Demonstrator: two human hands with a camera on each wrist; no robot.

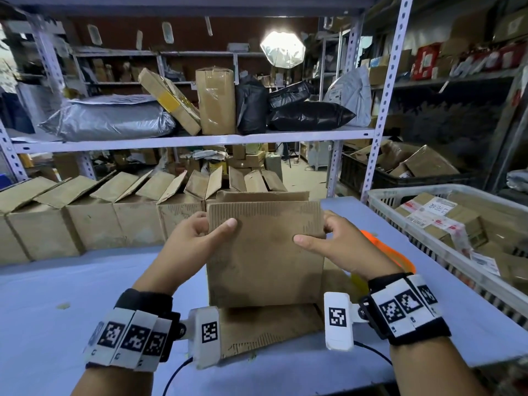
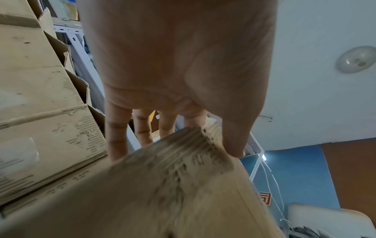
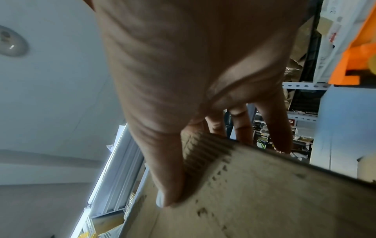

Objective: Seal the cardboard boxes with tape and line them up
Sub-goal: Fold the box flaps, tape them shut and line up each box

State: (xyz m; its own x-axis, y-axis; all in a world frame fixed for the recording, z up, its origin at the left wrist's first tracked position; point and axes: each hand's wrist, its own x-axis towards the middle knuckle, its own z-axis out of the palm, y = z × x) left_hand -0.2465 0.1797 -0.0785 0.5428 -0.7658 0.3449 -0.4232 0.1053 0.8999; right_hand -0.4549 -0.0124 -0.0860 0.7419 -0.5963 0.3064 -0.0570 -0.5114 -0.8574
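Worn, corrugated brown cardboard box (image 1: 264,252) upright on pale blue worktop (image 1: 57,295), pinched at 2 top corners by left hand (image 1: 190,238) and right hand (image 1: 340,247), fingers curled behind.

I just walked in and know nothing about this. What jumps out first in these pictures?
Two hands, left hand and right hand, hold a worn cardboard box by its top corners over the blue table. A row of open boxes lines the table's far left edge. A bright studio lamp glares from the back among crowded shelves.
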